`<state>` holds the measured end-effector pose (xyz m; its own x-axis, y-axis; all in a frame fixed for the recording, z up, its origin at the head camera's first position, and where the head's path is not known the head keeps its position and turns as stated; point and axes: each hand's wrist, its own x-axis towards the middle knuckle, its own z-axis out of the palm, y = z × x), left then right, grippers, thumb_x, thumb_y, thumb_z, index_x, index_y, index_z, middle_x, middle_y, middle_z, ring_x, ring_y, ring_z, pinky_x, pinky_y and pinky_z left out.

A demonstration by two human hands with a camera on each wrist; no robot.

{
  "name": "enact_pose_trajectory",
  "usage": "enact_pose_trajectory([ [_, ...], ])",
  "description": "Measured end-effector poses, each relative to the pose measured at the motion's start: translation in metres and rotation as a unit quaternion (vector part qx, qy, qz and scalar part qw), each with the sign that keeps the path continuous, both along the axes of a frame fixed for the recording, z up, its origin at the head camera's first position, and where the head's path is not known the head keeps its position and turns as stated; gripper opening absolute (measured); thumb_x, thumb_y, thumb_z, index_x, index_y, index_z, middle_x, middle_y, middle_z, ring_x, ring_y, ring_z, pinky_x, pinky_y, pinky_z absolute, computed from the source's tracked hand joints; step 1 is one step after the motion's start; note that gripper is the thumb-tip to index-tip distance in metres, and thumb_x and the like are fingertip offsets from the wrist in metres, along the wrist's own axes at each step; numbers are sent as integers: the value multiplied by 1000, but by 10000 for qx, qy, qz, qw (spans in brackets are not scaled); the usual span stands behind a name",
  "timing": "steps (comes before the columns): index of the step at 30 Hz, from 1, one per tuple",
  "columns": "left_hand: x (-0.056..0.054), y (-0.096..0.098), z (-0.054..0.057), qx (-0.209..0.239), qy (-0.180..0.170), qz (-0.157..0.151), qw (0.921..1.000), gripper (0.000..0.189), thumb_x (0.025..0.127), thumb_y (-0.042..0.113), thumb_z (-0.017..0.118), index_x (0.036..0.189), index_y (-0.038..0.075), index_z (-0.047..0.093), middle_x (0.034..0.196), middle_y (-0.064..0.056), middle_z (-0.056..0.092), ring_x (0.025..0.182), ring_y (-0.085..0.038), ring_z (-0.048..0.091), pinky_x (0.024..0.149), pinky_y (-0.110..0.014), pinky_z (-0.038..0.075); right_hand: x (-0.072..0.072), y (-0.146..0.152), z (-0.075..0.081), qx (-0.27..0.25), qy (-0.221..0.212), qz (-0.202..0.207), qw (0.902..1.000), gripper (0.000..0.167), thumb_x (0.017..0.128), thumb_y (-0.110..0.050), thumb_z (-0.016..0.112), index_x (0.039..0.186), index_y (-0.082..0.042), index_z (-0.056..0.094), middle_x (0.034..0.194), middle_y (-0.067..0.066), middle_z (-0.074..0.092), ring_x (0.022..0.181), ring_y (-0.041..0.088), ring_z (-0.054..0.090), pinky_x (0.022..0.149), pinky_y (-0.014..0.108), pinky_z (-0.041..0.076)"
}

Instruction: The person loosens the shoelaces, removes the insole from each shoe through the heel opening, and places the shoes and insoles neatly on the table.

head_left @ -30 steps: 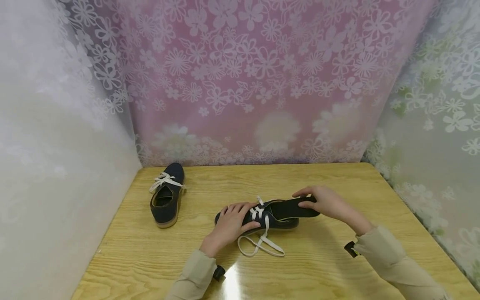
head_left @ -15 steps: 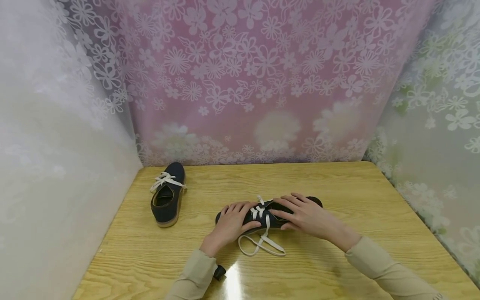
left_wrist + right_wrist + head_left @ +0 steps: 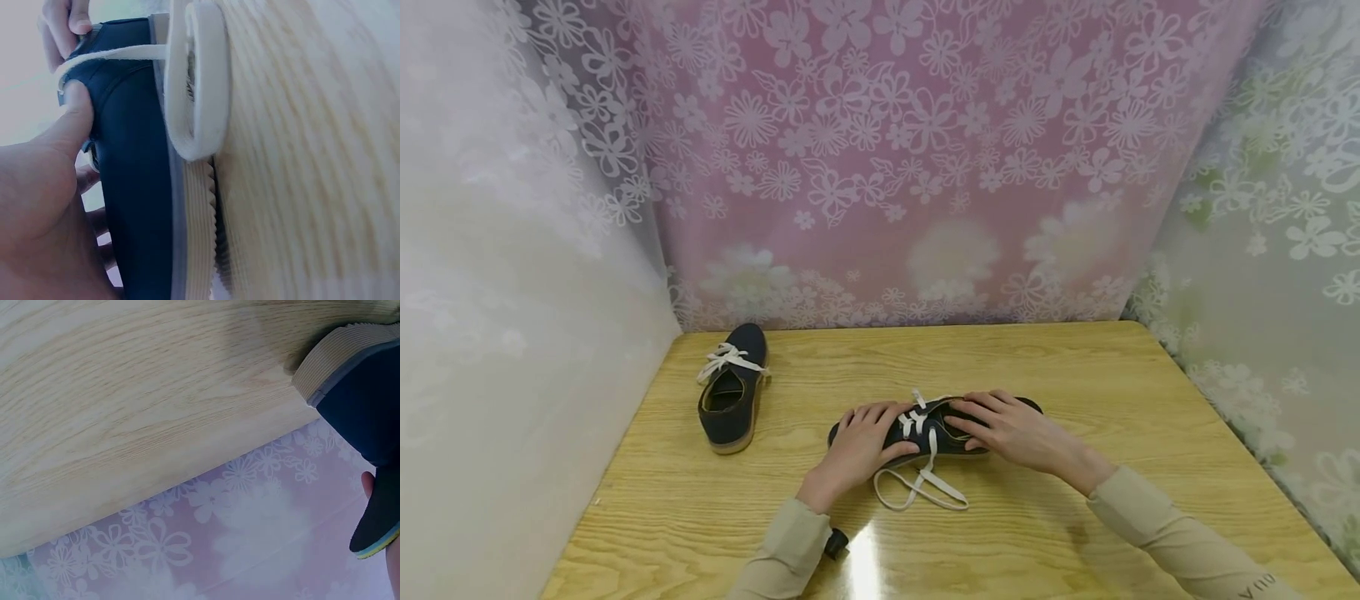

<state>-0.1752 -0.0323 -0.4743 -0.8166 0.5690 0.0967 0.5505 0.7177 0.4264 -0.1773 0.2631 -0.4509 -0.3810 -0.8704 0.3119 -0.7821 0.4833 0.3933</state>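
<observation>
A navy canvas shoe (image 3: 957, 445) with a pale sole lies sideways on the table, toe to the left, its white lace (image 3: 942, 498) loose in a loop. My left hand (image 3: 861, 446) grips the front of the shoe, thumb on the near side and fingers over the far side. My right hand (image 3: 1018, 433) lies over the shoe opening, fingers stretched forward and touching the collar and opening. A black insole (image 3: 378, 519) with a blue and yellow edge juts out past the heel; its front part is hidden inside the shoe.
A second navy shoe (image 3: 732, 400), its white laces tied, stands at the left of the wooden table (image 3: 700, 517). A pink floral curtain (image 3: 887, 275) hangs behind the table, with pale cloth at both sides.
My right hand has let go of the insole's heel end and moved left over the shoe opening. From half a second ago it shifts only slightly. My left hand stays on the shoe.
</observation>
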Motion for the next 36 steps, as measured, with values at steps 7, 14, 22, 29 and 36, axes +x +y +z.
enact_pose_trajectory([
  [7,2,1,3,-173,41,35,9998,75,94,62,56,158,26,38,154,-6,45,141,-34,42,115,-61,32,2,4,2,93,190,85,9997,56,110,-45,28,133,-13,67,130,4,67,119,25,63,94,43,53],
  [14,3,0,4,-197,211,113,9995,74,92,59,60,156,27,40,151,-4,48,138,-32,46,109,-60,39,7,11,7,99,358,58,9993,63,112,-32,11,132,-11,67,130,6,66,117,27,63,91,45,54],
  [22,1,-1,4,-165,197,112,9996,73,91,57,64,155,28,42,150,-3,50,137,-32,47,108,-61,40,9,23,10,25,527,64,9986,63,113,-25,8,131,-12,67,129,6,67,116,26,64,89,44,54],
  [29,-4,-1,0,55,-143,5,9999,74,92,63,60,154,27,43,151,-5,48,140,-32,43,113,-62,34,10,7,12,-36,408,-212,9989,52,110,-48,32,125,-19,73,125,5,69,109,25,64,81,42,54],
  [36,-5,-2,-3,146,-127,48,9998,78,92,64,59,157,27,39,151,-6,48,140,-32,44,114,-62,32,9,-6,12,9,74,-272,9996,47,107,-47,38,124,-21,73,124,6,67,111,27,62,84,43,55],
])
